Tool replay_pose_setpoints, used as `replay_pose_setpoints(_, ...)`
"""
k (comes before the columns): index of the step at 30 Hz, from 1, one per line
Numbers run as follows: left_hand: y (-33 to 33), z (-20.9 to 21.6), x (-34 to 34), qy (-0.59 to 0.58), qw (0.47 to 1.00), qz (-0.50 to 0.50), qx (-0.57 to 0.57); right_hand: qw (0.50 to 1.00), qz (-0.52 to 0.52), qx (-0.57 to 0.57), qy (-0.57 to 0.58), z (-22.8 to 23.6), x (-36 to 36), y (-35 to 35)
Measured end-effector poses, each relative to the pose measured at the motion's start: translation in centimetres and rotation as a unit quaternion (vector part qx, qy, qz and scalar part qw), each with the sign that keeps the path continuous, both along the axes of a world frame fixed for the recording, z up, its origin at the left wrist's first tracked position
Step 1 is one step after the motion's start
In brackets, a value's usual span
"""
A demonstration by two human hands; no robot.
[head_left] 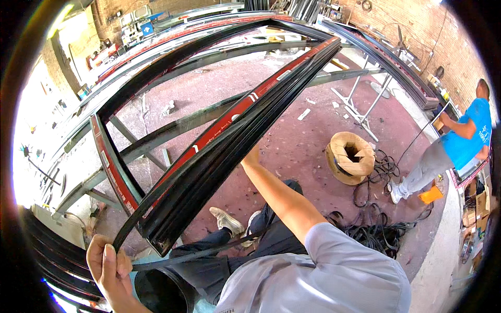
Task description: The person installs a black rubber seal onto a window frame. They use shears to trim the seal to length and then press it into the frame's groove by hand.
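A black rubber sealing strip [203, 254] runs across my lap to my left hand [108, 265], whose fingers are closed on it at the lower left. From there the strip bends up and over onto the near bar of a large window frame [209, 180]. The frame is black with red film along its faces and lies tilted on grey supports. My right forearm reaches under that near bar. Only part of my right hand [252, 155] shows at the bar's lower edge; its fingers are hidden behind the profile.
Grey metal rails [180, 124] bear the frame. To the right stand a spool [350, 156] and a tangled pile of black strip [377, 229] on the reddish floor. A co-worker in a blue shirt [472, 130] stands at far right. Beside my left knee is a dark round container [163, 291].
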State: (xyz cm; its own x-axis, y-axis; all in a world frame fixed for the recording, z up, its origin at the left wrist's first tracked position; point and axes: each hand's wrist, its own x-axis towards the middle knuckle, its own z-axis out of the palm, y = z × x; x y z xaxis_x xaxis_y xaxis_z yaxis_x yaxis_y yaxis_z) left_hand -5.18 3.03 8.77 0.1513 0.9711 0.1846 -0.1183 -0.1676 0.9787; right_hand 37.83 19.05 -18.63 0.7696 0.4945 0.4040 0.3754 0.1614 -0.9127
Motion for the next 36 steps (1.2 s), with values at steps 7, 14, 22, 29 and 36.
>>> replay_pose_setpoints(7, 0.8, -1.1, -1.3, 0.094, 0.995, -0.028, -0.014, 0.998, 0.002, -0.042, 0.044, 1.4, -2.7, -4.1)
replay_pose_setpoints(14, 0.6, -0.8, -1.0, 0.1, 0.994, -0.041, -0.02, 0.962, 0.14, -0.19, 0.136, -3.6, 1.9, -8.7)
replay_pose_setpoints(22, 0.6, -2.0, -1.7, -0.029, 0.983, -0.099, 0.152, 0.936, 0.198, -0.161, 0.244, -6.2, -3.7, -20.1)
replay_pose_setpoints(29, 0.6, -3.2, -3.0, 0.151, 0.988, -0.013, 0.036, 0.948, 0.197, -0.088, 0.235, -2.8, -4.5, -23.4)
replay_pose_setpoints(36, 0.5, -4.3, -2.2, 0.078, 0.988, 0.034, 0.125, 0.93, 0.293, -0.019, 0.22, 0.8, -4.9, -26.3)
